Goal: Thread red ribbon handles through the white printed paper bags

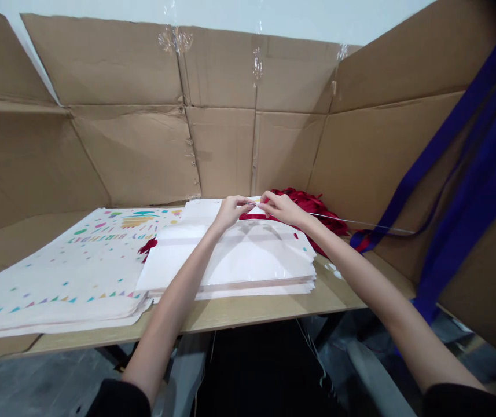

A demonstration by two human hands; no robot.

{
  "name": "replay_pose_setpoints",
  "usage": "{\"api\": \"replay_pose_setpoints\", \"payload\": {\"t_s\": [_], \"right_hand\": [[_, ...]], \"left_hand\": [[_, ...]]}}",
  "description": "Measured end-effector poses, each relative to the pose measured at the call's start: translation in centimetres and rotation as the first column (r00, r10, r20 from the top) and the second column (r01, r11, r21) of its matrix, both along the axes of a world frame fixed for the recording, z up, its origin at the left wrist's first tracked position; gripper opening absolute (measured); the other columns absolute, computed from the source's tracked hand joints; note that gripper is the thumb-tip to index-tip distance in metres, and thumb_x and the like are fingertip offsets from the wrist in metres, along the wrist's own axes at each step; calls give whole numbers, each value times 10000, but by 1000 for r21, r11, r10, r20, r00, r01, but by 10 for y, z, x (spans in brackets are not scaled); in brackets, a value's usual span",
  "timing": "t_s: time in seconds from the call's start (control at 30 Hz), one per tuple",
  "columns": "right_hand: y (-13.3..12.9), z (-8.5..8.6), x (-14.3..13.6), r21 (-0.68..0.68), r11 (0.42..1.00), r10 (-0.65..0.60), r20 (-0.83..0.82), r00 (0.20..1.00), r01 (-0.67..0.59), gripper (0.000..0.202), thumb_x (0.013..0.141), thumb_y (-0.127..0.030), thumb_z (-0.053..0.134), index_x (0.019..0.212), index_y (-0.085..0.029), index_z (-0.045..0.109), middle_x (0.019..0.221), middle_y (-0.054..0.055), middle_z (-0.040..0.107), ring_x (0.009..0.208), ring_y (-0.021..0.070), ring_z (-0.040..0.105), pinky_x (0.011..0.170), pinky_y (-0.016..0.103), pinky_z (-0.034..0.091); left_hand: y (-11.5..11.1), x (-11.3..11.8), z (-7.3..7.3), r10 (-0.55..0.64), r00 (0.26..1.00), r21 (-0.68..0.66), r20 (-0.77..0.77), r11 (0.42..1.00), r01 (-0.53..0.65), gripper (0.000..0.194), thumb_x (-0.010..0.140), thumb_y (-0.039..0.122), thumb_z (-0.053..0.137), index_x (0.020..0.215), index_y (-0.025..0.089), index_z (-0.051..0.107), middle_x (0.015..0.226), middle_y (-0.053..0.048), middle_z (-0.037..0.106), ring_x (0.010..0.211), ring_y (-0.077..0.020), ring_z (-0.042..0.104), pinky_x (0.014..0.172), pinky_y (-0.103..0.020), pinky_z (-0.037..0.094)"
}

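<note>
My left hand (pixel 231 211) and my right hand (pixel 281 208) meet fingertip to fingertip above a stack of white printed bags or sheets (pixel 248 255). Both are closed in a pinch, with a thin pale strand showing between the fingertips. A thin white string (pixel 360 222) runs from behind my right hand out to the right, fairly taut. Just under the hands a dark red ribbon (pixel 252 216) lies across the top sheet. Behind my right hand is a heap of red ribbons (pixel 317 205). What exactly sits between the fingertips is too small to make out.
On the left lies a pile of sheets printed with colourful birthday designs (pixel 95 272), a red ribbon bow (pixel 147 246) at its edge. Blue ribbons (pixel 469 174) hang at right. Cardboard walls (pixel 130 150) enclose the wooden table (pixel 248 315). Small white pieces (pixel 333 270) lie nearby.
</note>
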State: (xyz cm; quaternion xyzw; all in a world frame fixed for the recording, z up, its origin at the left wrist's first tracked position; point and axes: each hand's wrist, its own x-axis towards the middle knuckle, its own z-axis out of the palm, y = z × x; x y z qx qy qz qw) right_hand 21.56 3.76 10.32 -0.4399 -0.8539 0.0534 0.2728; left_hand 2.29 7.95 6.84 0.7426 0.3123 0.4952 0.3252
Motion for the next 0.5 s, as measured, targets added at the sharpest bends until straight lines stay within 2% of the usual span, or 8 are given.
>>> {"api": "replay_pose_setpoints", "payload": {"t_s": [0.07,0.17,0.27,0.4,0.5], "right_hand": [[-2,3,4,-28,998,53,-38,998,-54,174,847,-348,538,917,-188,547,683,-9,617,604,128,518,606,232,348],[-3,6,6,-39,997,68,-128,989,-74,187,816,-352,555,852,-171,582,756,17,631,607,118,508,608,239,358],[-5,7,6,-44,997,51,-176,983,-60,221,802,-380,571,812,-163,611,755,25,643,583,110,490,599,247,354],[-5,8,5,-24,999,35,-184,982,-40,207,802,-356,574,788,-158,632,745,35,668,600,118,501,611,255,362],[-4,9,4,7,1000,25,-187,982,-25,190,810,-325,568,806,-156,655,768,44,687,637,130,529,635,259,379]], "left_hand": [[0,-3,3,17,999,102,-44,995,-13,141,686,297,693,723,172,746,878,-73,709,846,-201,635,778,-312,489],[0,-7,6,12,1000,113,-18,994,-10,193,690,361,702,660,173,731,1048,-101,690,962,-222,619,826,-323,478],[-2,-9,7,-40,999,30,22,999,40,302,708,439,690,615,152,714,958,-113,712,901,-224,629,813,-332,477],[-5,-12,7,-148,989,-77,28,986,150,293,667,425,736,681,132,724,759,-62,704,774,-197,621,772,-327,473],[-5,-11,6,-189,977,-154,103,967,204,308,661,425,745,685,120,709,716,-51,682,736,-175,612,780,-332,474]]}}
